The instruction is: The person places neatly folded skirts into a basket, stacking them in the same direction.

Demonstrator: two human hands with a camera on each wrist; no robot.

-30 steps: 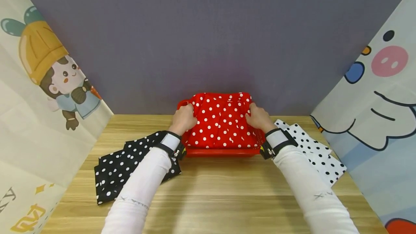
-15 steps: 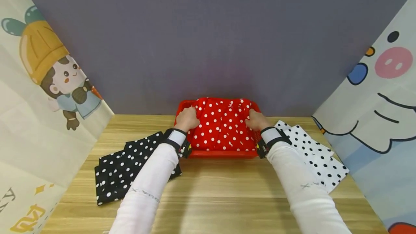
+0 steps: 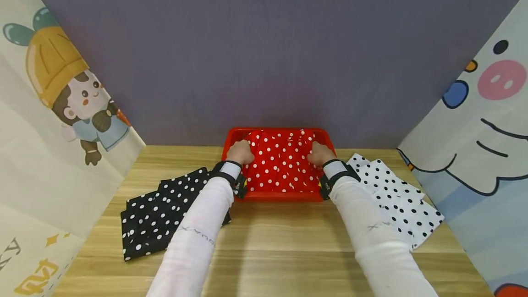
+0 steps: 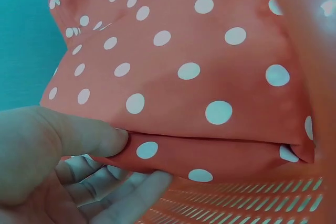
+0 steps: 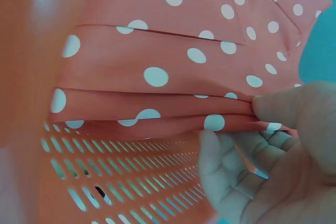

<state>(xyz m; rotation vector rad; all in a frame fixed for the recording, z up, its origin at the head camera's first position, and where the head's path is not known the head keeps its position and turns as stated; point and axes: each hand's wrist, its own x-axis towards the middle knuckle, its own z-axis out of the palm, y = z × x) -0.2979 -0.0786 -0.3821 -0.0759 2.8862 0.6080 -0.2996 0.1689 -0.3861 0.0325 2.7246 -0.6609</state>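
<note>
Red polka-dot cloth [image 3: 280, 162] within rim of red basket [image 3: 282, 197] in head view; left hand [image 3: 240, 152] and right hand [image 3: 321, 154] apart, at cloth's opposite sides. Left wrist view: left hand pinches folded edge. Right wrist view: right hand pinches layered edge.

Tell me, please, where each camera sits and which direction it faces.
Head: on the head, looking forward and down at the red dotted cloth in the red basket; left hand, right hand and white sleeves show.
Left wrist: on that wrist, facing the cloth's left edge; the left hand shows, pinching it.
Right wrist: on that wrist, facing the right edge; the right hand shows, pinching it.
Both wrist views share cloth and basket.
</note>
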